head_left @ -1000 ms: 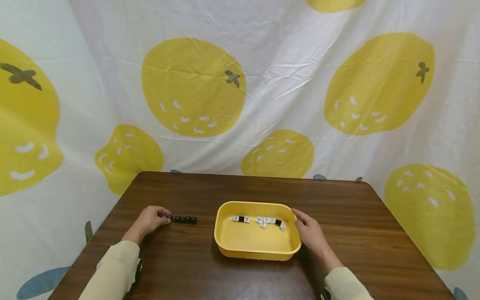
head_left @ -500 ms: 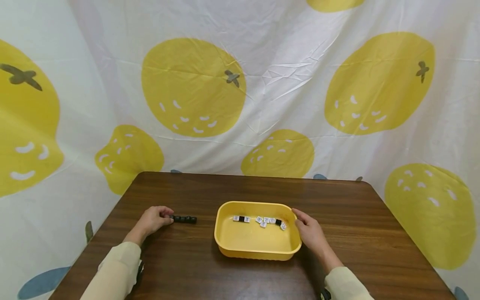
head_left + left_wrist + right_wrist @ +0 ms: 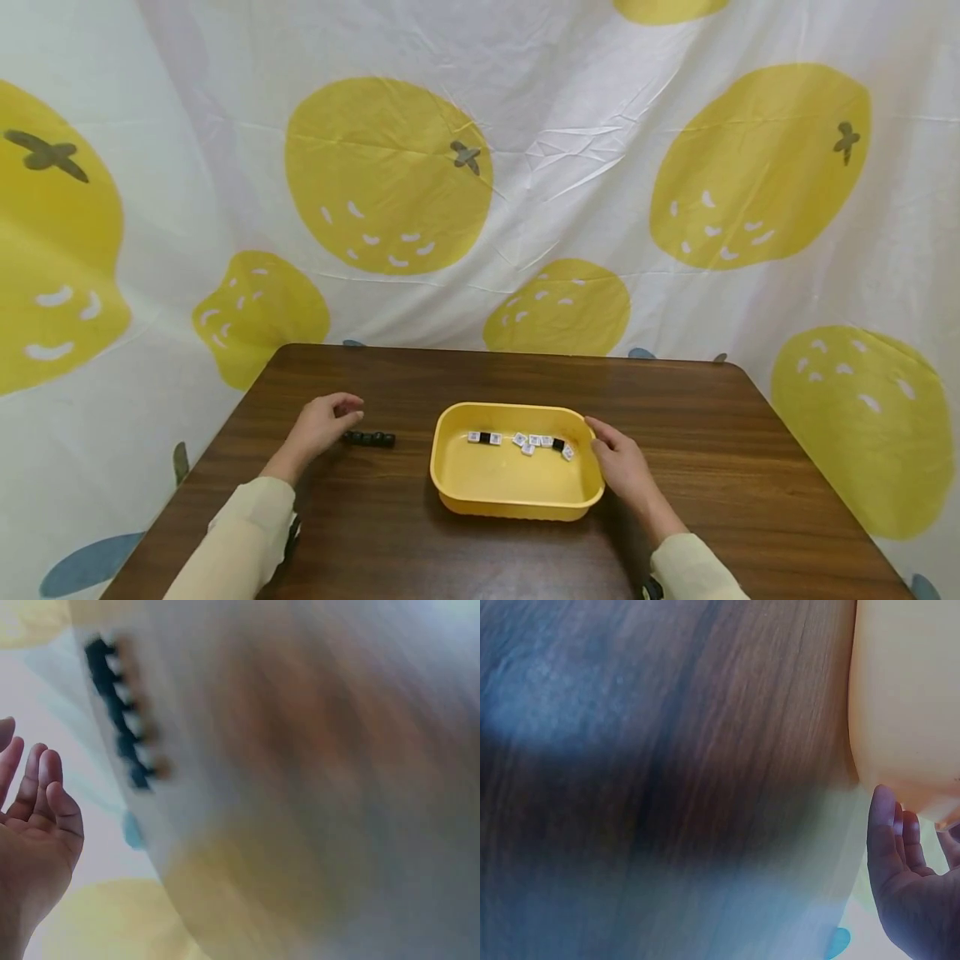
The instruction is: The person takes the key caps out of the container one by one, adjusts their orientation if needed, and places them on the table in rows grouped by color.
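My left hand [image 3: 321,423] is raised just over the left end of a row of small black cubes [image 3: 373,439]. Its fingers are loosely bent, with nothing between them. In the left wrist view the row of black cubes [image 3: 118,712] stands apart from the left hand [image 3: 45,832]. A yellow plastic basin [image 3: 517,506] sits right of the row. Inside it lie several small white pieces with printed faces [image 3: 534,440] and a few black-faced ones [image 3: 485,437]. My right hand [image 3: 626,475] touches the basin's right back corner from outside, fingers extended, as the right wrist view also shows.
The brown wood-grain table [image 3: 375,525] has rounded far corners. Behind it hangs a white cloth [image 3: 555,200] printed with yellow fruit.
My left hand first brought a black cube against the row's left end, closing the gap. It has since let go and risen slightly up and right. The right hand and basin stay put.
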A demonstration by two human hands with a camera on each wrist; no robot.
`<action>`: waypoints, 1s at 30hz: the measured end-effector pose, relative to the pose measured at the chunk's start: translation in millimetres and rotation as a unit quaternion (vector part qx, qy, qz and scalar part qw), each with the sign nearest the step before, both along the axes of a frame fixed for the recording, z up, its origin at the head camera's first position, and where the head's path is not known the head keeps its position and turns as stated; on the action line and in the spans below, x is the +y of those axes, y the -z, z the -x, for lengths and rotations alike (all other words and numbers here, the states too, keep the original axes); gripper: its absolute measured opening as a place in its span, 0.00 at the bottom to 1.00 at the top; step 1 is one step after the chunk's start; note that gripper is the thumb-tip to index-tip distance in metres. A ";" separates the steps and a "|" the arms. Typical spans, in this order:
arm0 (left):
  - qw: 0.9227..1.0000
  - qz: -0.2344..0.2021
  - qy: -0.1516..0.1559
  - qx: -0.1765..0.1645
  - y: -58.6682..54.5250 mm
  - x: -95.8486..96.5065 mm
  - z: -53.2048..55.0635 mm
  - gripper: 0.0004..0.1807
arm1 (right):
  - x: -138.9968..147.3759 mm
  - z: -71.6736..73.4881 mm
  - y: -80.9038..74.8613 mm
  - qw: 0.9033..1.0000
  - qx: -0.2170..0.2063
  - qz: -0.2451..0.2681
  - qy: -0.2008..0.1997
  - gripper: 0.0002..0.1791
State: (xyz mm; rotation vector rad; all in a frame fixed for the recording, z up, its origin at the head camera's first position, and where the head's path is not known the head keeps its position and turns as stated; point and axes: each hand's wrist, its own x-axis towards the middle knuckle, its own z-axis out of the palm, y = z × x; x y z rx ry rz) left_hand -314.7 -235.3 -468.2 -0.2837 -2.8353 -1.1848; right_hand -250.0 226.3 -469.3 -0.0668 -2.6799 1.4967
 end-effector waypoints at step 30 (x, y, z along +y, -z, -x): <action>0.984 0.160 0.078 0.008 -1.8 206.9 -0.8 0.07 | 1.0 0.0 -0.2 1.000 -0.001 0.001 -0.011 0.24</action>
